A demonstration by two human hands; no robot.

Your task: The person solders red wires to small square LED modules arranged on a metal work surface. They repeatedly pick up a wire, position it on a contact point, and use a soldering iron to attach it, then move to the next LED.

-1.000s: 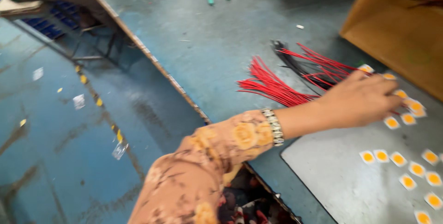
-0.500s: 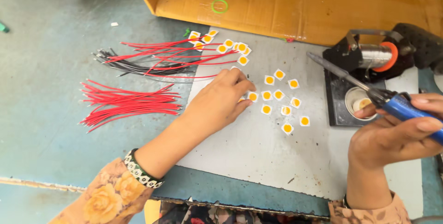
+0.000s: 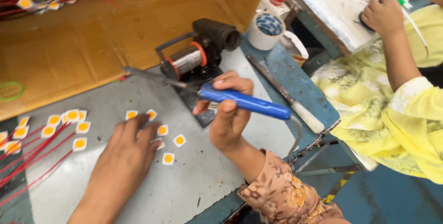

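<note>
right hand: i see my right hand (image 3: 229,119) clenched around the blue handle of a soldering iron (image 3: 240,101), thumb on top, fingers wrapped beneath.
soldering iron: it lies across my grip almost level, the thin metal tip pointing left over the grey mat (image 3: 194,178), the cord dropping off the rear end toward the bench edge.
left hand: my left hand (image 3: 130,146) lies flat and released on the mat, palm down, fingertips resting on the small led chips (image 3: 168,158).
led chips: white squares with orange-yellow round centres, scattered just ahead of and beside my left fingers; more sit to the far left, near the red wires (image 3: 27,155).
solder spool stand: a black stand with a spool of solder wire (image 3: 187,59) sits just behind the iron's tip, on the mat.
bench: blue painted bench (image 3: 304,90), with a white-handled file (image 3: 286,95) lying near my right hand and a roll of tape (image 3: 266,30) farther back.
cardboard: a brown cardboard box (image 3: 92,44) stands behind the mat.
co-worker: another person's hand (image 3: 380,14) in a yellow sleeve works at the right, well apart from mine.
</note>
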